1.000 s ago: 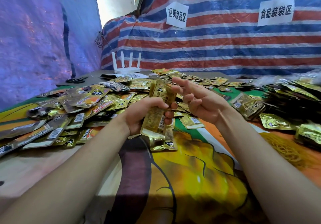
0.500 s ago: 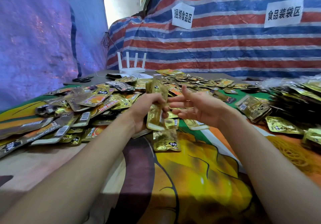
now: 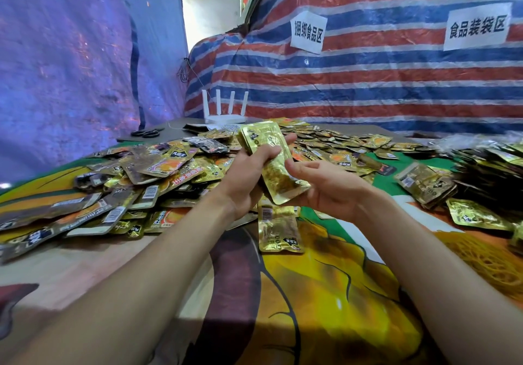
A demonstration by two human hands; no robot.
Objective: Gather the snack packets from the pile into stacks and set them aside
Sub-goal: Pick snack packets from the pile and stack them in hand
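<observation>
1. The left hand (image 3: pixel 245 179) grips a stack (image 3: pixel 268 155) of gold packets, held upright above the bench (image 3: pixel 85 268). The thumb lies across the stack's face and the fingers wrap behind.
2. The right hand (image 3: pixel 331 187) cups the stack's lower end, thumb on the front and fingers curled beneath, apparently squaring the edges.
3. The step in hand looks like building and truing one stack, which has not yet been set aside.
4. The next move calls for either adding the loose packet (image 3: pixel 280 231) lying flat just below the hands, or carrying the stack right. Slick foil will want a firm, even squeeze so nothing fans out.
5. Finished stacks (image 3: pixel 424 185) lie on the bench to the right, beside a heap of yellow bands (image 3: pixel 486 260).
6. The pile (image 3: pixel 158 172) sprawls left of and behind the hands, so much sorting remains.
7. Two white signs hang on the striped tarp (image 3: pixel 368 87). The left sign (image 3: pixel 308 32) reads 捆绑食品区 and the right sign (image 3: pixel 477 26) reads 食品装袋区.
8. Barcodes show on packets in the pile, but the brand print is too small to read.
9. A white router (image 3: pixel 225 110) and scissors (image 3: pixel 147 132) sit at the far edge.
</observation>
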